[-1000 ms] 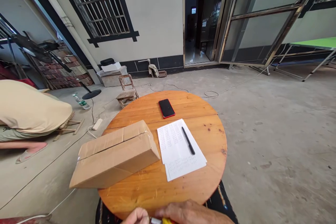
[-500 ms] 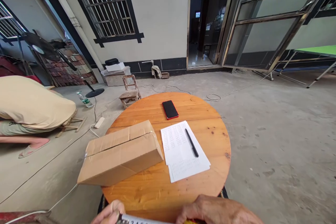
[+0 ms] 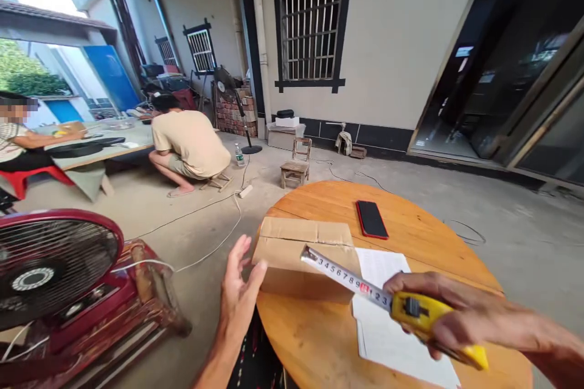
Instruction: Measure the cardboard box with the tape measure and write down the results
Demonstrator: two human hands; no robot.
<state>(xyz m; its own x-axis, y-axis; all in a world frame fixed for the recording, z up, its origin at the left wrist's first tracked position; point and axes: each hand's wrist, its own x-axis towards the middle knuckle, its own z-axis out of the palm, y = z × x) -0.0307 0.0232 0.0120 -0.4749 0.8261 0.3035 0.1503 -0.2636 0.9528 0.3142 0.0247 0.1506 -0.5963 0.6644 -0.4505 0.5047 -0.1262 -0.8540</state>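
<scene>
My right hand (image 3: 483, 316) grips a yellow tape measure (image 3: 422, 311) over the round wooden table (image 3: 310, 340). A short length of its blade (image 3: 340, 273) sticks out to the left, its metal end above the cardboard box (image 3: 280, 249). Beside the box's left end, my left hand (image 3: 239, 282) is raised with thumb and fingers apart, holding nothing; whether it touches the box I cannot tell. Sheets of paper (image 3: 378, 328) lie right of the box, partly covered by the tape measure and my right hand. A black phone in a red case (image 3: 371, 219) lies behind them.
A dark red fan (image 3: 68, 279) stands on a wooden seat at left. Beyond, a person in a cream shirt (image 3: 189, 140) squats by a low table, another person (image 3: 22, 134) sits there. A small wooden chair (image 3: 295, 164) stands behind the round table. Cables (image 3: 210, 255) cross the floor.
The view has swung left. My left hand has let go of the blade's end and opened beside the box. My right hand has lifted the tape measure over the table.
</scene>
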